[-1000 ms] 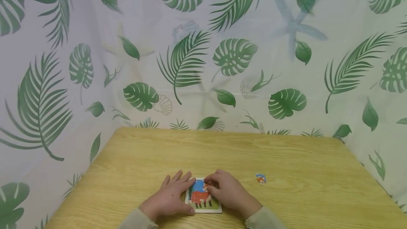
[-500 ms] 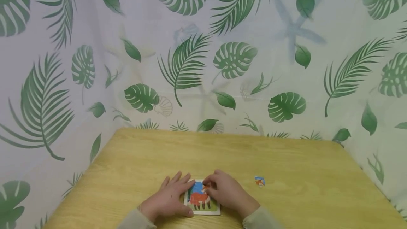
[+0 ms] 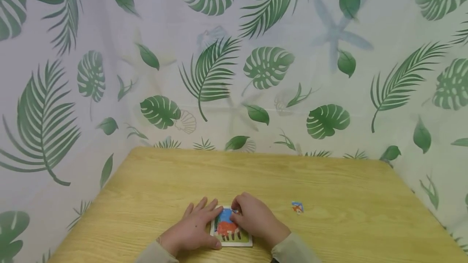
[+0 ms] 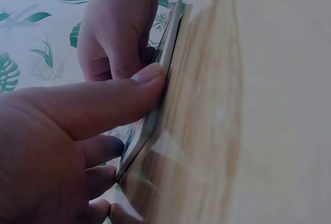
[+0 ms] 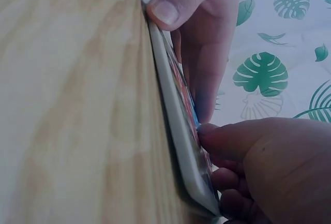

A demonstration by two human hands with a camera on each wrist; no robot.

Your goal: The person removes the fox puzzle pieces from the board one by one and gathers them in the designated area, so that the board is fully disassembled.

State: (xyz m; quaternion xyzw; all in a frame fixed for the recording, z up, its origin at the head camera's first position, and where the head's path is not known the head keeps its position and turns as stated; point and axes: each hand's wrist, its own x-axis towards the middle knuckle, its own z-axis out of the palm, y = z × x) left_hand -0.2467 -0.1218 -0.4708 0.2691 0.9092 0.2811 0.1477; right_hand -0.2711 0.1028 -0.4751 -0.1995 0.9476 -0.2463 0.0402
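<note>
A small picture puzzle (image 3: 227, 228) in a white frame lies near the table's front, showing a red-orange fox on green and blue. My left hand (image 3: 193, 227) rests at its left side with fingers spread, the thumb on the lower edge and index finger at the top. In the left wrist view that thumb (image 4: 124, 94) presses the frame's edge. My right hand (image 3: 256, 218) is over the upper right corner, thumb and index finger pinching a small puzzle piece that they mostly hide. Farther right lies a loose puzzle piece (image 3: 297, 208) with a fox's face on it.
The wood-grain table (image 3: 175, 177) reaches back to a white leaf-printed cloth (image 3: 219, 133) hung behind and at both sides. Around the puzzle the two hands sit close together.
My right hand has shifted slightly left and up over the puzzle's corner, now covering the fox's head. The left hand keeps its place on the frame. The loose piece stays put.
</note>
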